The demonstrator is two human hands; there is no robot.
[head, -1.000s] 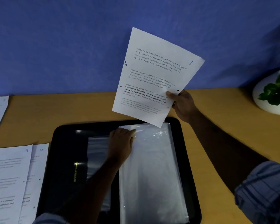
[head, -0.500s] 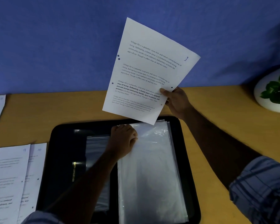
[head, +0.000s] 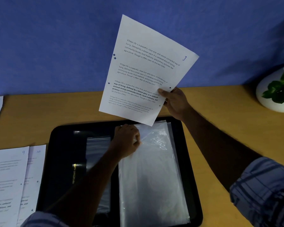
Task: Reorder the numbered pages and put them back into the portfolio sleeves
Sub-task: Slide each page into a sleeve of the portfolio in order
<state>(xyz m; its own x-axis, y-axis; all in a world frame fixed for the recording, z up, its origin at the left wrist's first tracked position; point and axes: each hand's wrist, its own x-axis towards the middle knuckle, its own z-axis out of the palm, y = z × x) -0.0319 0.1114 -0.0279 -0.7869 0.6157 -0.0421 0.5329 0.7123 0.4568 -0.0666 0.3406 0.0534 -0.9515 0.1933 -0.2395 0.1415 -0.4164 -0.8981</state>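
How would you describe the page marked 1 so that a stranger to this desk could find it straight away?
Start at the open black portfolio lying on the wooden desk. Above its far edge, the right hand holds up a single printed page against the blue wall. Unlike the pages marked 9 and 10 lying flat at the left, it is in the air and bears a handwritten 1.

White page (head: 147, 68) with black print, black portfolio (head: 62, 161) on a yellow-brown table (head: 220, 128) — blue wall (head: 56, 38), blue-striped sleeve (head: 266, 190).

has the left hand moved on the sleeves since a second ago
Yes: the left hand has curled from flat into a pinch on the top sleeve, staying at the portfolio's upper edge.
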